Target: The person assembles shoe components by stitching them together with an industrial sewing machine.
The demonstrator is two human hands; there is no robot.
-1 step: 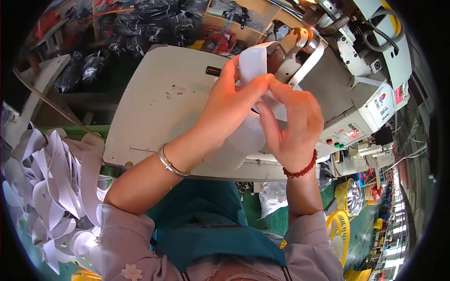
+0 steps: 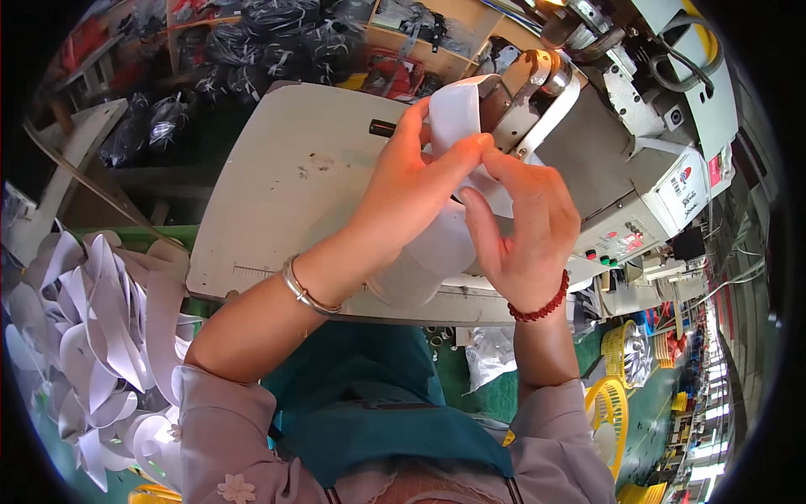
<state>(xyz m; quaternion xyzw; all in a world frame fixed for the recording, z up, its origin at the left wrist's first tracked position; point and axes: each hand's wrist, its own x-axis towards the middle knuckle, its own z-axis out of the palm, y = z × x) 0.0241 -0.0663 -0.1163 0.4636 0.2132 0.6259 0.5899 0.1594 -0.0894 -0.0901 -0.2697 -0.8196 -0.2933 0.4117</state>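
Observation:
A curved white sheet piece [image 2: 454,111] is wrapped against the metal head of a machine [image 2: 522,92]. My left hand [image 2: 407,191] is closed around the white piece, its fingers behind it and its thumb on the front edge. Close beside it, my right hand [image 2: 535,225] holds the same piece with curled fingers. The right index fingertip meets the left thumb, while the right thumb lies lower, by the piece's edge. Part of the white material [image 2: 441,244] hangs below between my hands, over the table's front. The exact contact under the fingertips is hidden.
A pale worktable [image 2: 277,185] with a ruler along its front edge lies under my arms. Many loose white curved pieces [image 2: 105,328] are heaped at the left. A control box [image 2: 617,239] with buttons stands right of my hands. Yellow baskets [image 2: 609,416] stand at lower right.

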